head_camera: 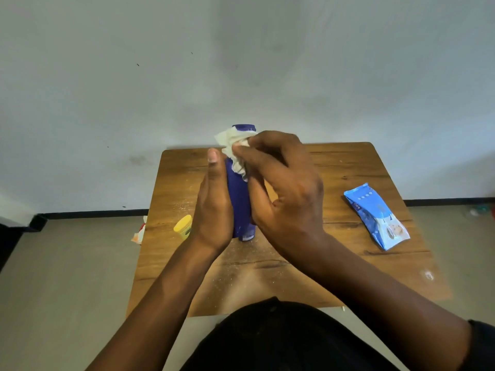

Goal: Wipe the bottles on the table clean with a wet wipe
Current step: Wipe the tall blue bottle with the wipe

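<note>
Left hand (214, 207) grips upright blue bottle (239, 199), mid-table (348, 167). Right hand (284, 183) fingers pinch crumpled wet wipe (233, 145) against bottle neck. Wipes pack (376, 215) near right edge, lettering unreadable; yellow-capped bottle (183, 226) near left edge.

From my remote seat, readable text is scarce. The light-blue wipes pack (376, 216), lying near the table's (348, 162) right edge, carries small dark lettering on its near-left end that looks like "mee", seen sideways; can't confirm more than that. A row of pale dots sits near its far end, and a printed picture near its near end, too small to read. The yellow bottle (183, 227), near the table's left edge, shows a dark label strip w/ print too blurred to make out. Nothing legible on the blue bottle (239, 199).
</note>
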The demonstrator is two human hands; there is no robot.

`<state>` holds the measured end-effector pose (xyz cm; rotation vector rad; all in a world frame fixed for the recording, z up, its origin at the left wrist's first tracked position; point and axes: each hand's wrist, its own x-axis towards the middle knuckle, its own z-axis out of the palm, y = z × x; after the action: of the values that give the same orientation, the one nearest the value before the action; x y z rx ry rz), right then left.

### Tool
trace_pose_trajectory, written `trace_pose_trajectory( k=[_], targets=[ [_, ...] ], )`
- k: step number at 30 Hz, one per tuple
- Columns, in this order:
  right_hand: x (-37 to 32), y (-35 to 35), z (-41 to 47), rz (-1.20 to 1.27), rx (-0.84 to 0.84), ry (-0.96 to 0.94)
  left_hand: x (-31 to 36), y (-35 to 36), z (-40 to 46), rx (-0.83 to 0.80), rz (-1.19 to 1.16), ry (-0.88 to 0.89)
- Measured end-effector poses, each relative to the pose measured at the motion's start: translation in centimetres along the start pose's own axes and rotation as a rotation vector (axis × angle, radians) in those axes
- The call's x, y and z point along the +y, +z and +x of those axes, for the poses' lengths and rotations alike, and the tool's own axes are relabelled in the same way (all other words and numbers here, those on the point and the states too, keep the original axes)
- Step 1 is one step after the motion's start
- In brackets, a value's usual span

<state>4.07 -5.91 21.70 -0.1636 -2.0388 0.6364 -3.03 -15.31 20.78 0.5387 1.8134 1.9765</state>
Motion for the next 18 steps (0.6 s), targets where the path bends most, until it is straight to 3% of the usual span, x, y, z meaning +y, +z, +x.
trace_pose_trajectory(
  k=[5, 7, 12, 18],
  targets=[
    [0.7, -0.5, 0.3, 0.029, -0.018, -0.063, -0.2, -0.3, -0.1, 0.060, 0.115, 0.094],
    [0.5, -0.6, 0.4, 0.110, 0.021, 0.021, 0.2, 0.0, -0.3, 0.041, 0.109, 0.100],
    [0.9, -1.4, 1.5, 0.311, 0.012, 0.436, 0.7, -0.1, -0.9, -0.177, -0.023, 0.040],
    [1.1, -2.6, 2.8, 0.572, -0.083, 0.526, 0.5, -0.8, -0.3, -0.213, -0.084, -0.062]
  ],
)
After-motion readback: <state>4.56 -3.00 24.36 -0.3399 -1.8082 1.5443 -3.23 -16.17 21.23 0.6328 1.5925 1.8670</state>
